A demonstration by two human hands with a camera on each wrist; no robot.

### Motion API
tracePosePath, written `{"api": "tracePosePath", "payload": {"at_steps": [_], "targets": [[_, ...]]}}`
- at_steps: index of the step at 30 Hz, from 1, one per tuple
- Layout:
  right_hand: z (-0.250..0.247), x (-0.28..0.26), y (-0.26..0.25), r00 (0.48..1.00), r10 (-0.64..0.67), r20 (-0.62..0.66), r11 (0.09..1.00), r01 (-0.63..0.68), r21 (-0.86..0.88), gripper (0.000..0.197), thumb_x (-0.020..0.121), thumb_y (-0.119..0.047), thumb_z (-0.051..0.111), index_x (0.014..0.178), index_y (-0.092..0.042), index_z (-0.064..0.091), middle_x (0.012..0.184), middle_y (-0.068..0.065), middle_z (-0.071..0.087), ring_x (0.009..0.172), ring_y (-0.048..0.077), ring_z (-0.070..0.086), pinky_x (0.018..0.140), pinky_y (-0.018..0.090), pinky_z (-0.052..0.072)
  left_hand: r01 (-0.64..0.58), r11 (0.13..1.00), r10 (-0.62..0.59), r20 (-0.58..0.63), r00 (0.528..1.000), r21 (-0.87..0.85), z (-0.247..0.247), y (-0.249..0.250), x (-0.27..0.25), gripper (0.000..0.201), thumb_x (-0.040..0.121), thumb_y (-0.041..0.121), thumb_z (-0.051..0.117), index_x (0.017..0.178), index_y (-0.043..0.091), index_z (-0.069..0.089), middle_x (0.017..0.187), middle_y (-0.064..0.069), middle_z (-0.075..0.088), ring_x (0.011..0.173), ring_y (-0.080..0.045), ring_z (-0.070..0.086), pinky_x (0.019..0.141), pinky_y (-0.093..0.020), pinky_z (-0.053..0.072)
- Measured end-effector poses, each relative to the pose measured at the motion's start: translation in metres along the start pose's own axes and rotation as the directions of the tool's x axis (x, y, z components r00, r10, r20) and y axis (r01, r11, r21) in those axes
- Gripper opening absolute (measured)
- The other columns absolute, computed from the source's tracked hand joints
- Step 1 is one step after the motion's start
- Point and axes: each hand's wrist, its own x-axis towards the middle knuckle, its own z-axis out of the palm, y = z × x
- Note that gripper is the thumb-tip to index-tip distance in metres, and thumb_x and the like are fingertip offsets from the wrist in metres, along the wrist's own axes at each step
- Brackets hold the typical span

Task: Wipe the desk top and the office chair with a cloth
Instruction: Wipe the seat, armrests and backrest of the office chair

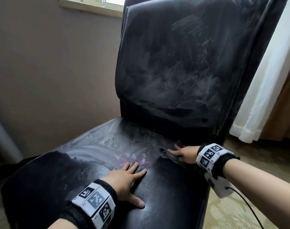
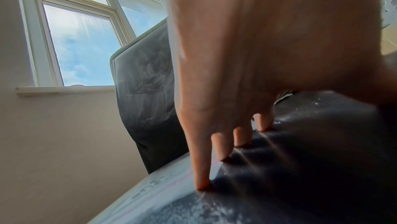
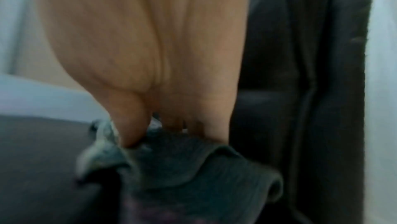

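Observation:
A black leather office chair fills the head view; its seat [image 1: 108,162] and backrest [image 1: 170,63] carry pale dusty smears, with pink specks mid-seat. My left hand [image 1: 127,177] lies flat on the seat's front half, fingers straight and spread, fingertips [image 2: 201,185] touching the leather. My right hand [image 1: 182,154] presses a dark grey-green cloth [image 1: 165,153] onto the seat's right rear, close to the backrest. In the right wrist view the straight fingers [image 3: 128,125] push down on the bunched cloth [image 3: 182,168]. The desk is out of sight.
A grey-brown wall [image 1: 50,71] and a window sill [image 1: 91,7] stand behind the chair on the left. A white curtain [image 1: 265,88] hangs right of the backrest. Patterned carpet [image 1: 240,212] shows beside the seat, and a thin black cable [image 1: 250,209] trails from my right wrist.

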Motion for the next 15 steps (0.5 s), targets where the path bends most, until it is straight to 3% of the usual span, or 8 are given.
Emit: {"api": "tracePosePath", "payload": {"at_steps": [3, 5, 7, 9, 11, 13, 15], "targets": [[0.001, -0.006, -0.045, 0.978, -0.195, 0.068, 0.981, 0.195, 0.010, 0.062, 0.099, -0.011, 0.030, 0.149, -0.035, 0.003, 0.157, 0.007, -0.012, 0.143, 0.037, -0.006, 0.118, 0.041, 0.006, 0.003, 1.000, -0.003, 0.003, 1.000, 0.016, -0.001, 0.000, 0.000, 0.100, 0.075, 0.063, 0.062, 0.149, 0.038, 0.000, 0.157, 0.005, -0.014, 0.145, -0.020, -0.011, 0.116, -0.046, 0.016], [-0.001, -0.008, -0.046, 0.964, -0.256, 0.075, 0.966, 0.257, -0.006, 0.063, 0.098, -0.006, 0.029, 0.149, -0.031, 0.002, 0.157, 0.006, -0.012, 0.144, 0.032, -0.006, 0.118, 0.038, 0.007, 0.005, 1.000, -0.005, -0.002, 1.000, 0.017, -0.001, 0.000, 0.000, 0.099, 0.076, 0.063, 0.062, 0.150, 0.037, 0.001, 0.157, 0.005, -0.015, 0.145, -0.020, -0.011, 0.115, -0.047, 0.015], [-0.005, -0.001, -0.020, 0.983, -0.175, 0.050, 0.985, 0.174, 0.022, 0.063, 0.098, -0.004, 0.029, 0.149, -0.030, 0.002, 0.158, 0.004, -0.009, 0.145, 0.027, 0.007, 0.116, 0.032, 0.013, 0.005, 1.000, -0.005, -0.003, 1.000, 0.010, 0.001, 0.001, -0.002, 0.099, 0.076, 0.063, 0.061, 0.149, 0.038, -0.001, 0.157, 0.006, -0.015, 0.145, -0.019, -0.012, 0.115, -0.050, 0.012], [-0.008, 0.004, 0.004, 1.000, -0.010, -0.018, 0.998, 0.011, 0.065, 0.064, 0.099, -0.005, 0.029, 0.149, -0.033, 0.001, 0.158, 0.005, -0.007, 0.142, 0.027, 0.021, 0.113, 0.027, 0.018, 0.000, 1.000, 0.000, -0.005, 1.000, 0.006, 0.002, 0.001, -0.003, 0.099, 0.077, 0.063, 0.061, 0.149, 0.040, -0.002, 0.157, 0.006, -0.015, 0.145, -0.019, -0.013, 0.114, -0.051, 0.012], [-0.011, 0.007, 0.008, 0.994, 0.054, -0.090, 0.998, -0.053, 0.020, 0.061, 0.099, -0.010, 0.031, 0.149, -0.030, 0.004, 0.158, 0.010, -0.001, 0.141, 0.028, 0.024, 0.112, 0.027, 0.019, -0.008, 1.000, 0.008, -0.005, 1.000, 0.000, 0.001, -0.002, -0.004, 0.098, 0.076, 0.063, 0.062, 0.148, 0.041, -0.002, 0.157, 0.007, -0.015, 0.145, -0.018, -0.014, 0.114, -0.049, 0.013], [-0.013, 0.007, -0.019, 0.997, -0.030, -0.067, 0.999, 0.028, -0.030, 0.059, 0.100, -0.012, 0.032, 0.150, -0.029, 0.007, 0.157, 0.015, -0.001, 0.142, 0.031, 0.020, 0.114, 0.030, 0.015, -0.021, 1.000, 0.021, 0.008, 1.000, -0.009, -0.001, -0.005, -0.004, 0.099, 0.075, 0.061, 0.064, 0.148, 0.042, 0.000, 0.157, 0.009, -0.014, 0.145, -0.017, -0.013, 0.114, -0.047, 0.015], [-0.011, 0.000, -0.057, 0.981, -0.195, 0.023, 0.981, 0.195, 0.004, 0.059, 0.100, -0.011, 0.030, 0.150, -0.029, 0.006, 0.157, 0.013, -0.005, 0.143, 0.035, 0.007, 0.116, 0.033, 0.008, -0.030, 1.000, 0.030, 0.018, 0.999, -0.007, -0.002, -0.007, -0.002, 0.098, 0.074, 0.061, 0.066, 0.149, 0.041, 0.005, 0.158, 0.008, -0.008, 0.145, -0.018, -0.011, 0.115, -0.046, 0.017]]}}
